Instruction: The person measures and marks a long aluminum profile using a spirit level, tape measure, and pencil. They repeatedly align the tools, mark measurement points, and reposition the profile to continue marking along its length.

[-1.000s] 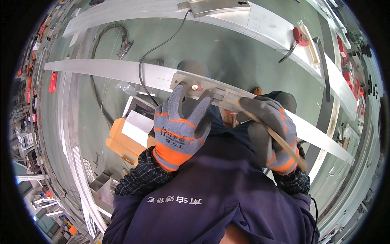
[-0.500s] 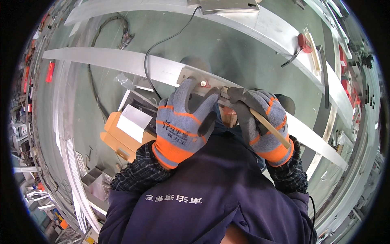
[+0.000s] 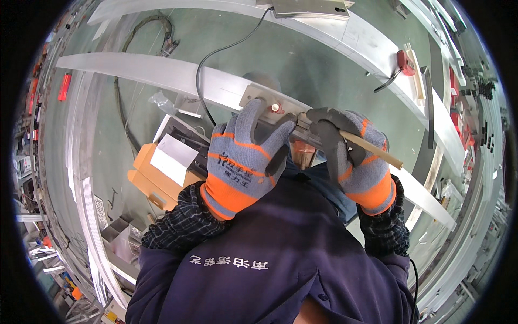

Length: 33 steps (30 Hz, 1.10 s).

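Note:
A flat metal plate (image 3: 261, 93) with a round bright stud and a red mark lies on a long pale metal bar (image 3: 162, 71) in front of me. My left hand (image 3: 245, 154), in a grey and orange glove, touches this plate with its fingers spread. Close beside its fingertips, my right hand (image 3: 353, 154) in a matching glove is closed around a tool with a slim wooden handle (image 3: 377, 151). The handle slants out to the right past my fingers. The tool's working end is mostly hidden at the plate's right part, so I cannot tell its kind.
An open cardboard box (image 3: 147, 175) with white paper and black parts sits left of my left hand. A black cable (image 3: 218, 52) crosses the bar. Farther off, another wide bar (image 3: 367, 46) carries a red tape measure (image 3: 404, 62) and a metal box (image 3: 310, 7).
The wooden handle's free end has swung outward and away from me, and my right hand has turned with it. My left hand stays at the plate, where more of the red mark shows.

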Available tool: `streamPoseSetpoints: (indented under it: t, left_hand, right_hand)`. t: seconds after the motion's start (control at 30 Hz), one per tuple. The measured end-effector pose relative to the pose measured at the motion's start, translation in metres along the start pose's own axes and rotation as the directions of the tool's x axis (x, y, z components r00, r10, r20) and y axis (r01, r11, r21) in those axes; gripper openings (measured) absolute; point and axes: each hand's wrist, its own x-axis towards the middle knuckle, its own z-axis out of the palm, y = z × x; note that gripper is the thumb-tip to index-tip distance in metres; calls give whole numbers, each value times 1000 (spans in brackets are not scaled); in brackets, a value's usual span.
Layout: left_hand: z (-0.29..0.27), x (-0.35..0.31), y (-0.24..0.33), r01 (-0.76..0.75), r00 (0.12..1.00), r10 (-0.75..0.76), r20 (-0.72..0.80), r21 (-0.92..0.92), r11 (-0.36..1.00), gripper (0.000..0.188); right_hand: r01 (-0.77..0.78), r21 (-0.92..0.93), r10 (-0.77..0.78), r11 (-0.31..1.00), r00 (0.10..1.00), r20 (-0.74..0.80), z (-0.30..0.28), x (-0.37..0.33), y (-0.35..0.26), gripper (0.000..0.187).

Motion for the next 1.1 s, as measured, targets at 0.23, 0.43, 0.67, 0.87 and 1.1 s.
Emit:
streamPoseSetpoints:
  t: [0.23, 0.43, 0.67, 0.87, 1.1]
  left_hand:
    - [-5, 1, 0, -32, 999, 32, -19, 26, 999, 68]
    - [0, 3, -2, -55, 996, 58, -64, 43, 998, 55]
    - [2, 4, -1, -46, 994, 47, -100, 19, 999, 57]
    - [6, 4, -5, -105, 983, 112, -143, 61, 993, 56]
    - [5, 3, -5, -97, 985, 106, -136, 70, 993, 58]
  right_hand:
    - [-72, 170, 56, 983, 994, 93, -5, 0, -1, 30]
    - [-225, 339, 272, 914, 957, -98, -32, -4, -14, 24]
    - [-230, -9, 229, 973, 971, -68, -59, -29, -9, 17]
    - [-139, -54, 138, 989, 990, -22, -58, -32, -1, 19]
    - [-52, -82, 57, 995, 997, 52, -57, -30, 5, 22]
